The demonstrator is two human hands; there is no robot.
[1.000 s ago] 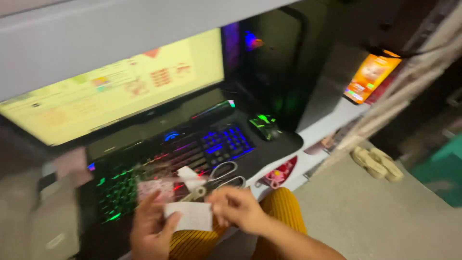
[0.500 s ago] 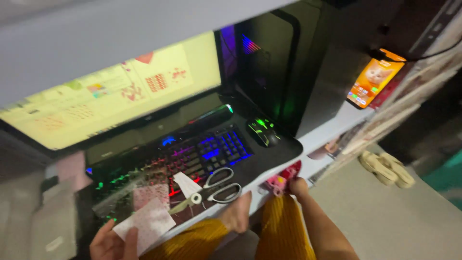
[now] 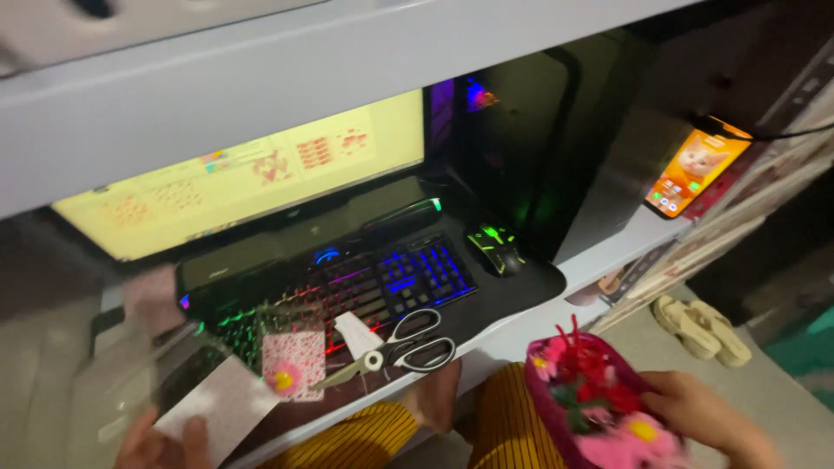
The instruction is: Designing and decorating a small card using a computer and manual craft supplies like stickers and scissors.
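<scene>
At lower right, the right hand [image 3: 695,412] grips a pink pouch [image 3: 591,408] of soft, light, crushable flowers, best held by its rim. At lower left, the left hand [image 3: 161,443] pinches a flimsy white card [image 3: 221,404] over the counter [image 3: 521,334].

We see the keyboard [image 3: 347,291] at frame centre, monitor [image 3: 243,182] behind it, mouse [image 3: 495,246] to its right. Scissors [image 3: 400,347] lie on its near edge, patterned card [image 3: 294,365] just left. Phone [image 3: 695,167] upper right. Pouch of flowers [image 3: 591,404] in right hand [image 3: 704,412], lower right; paper sheet [image 3: 221,404] under left hand [image 3: 161,443], lower left.
</scene>
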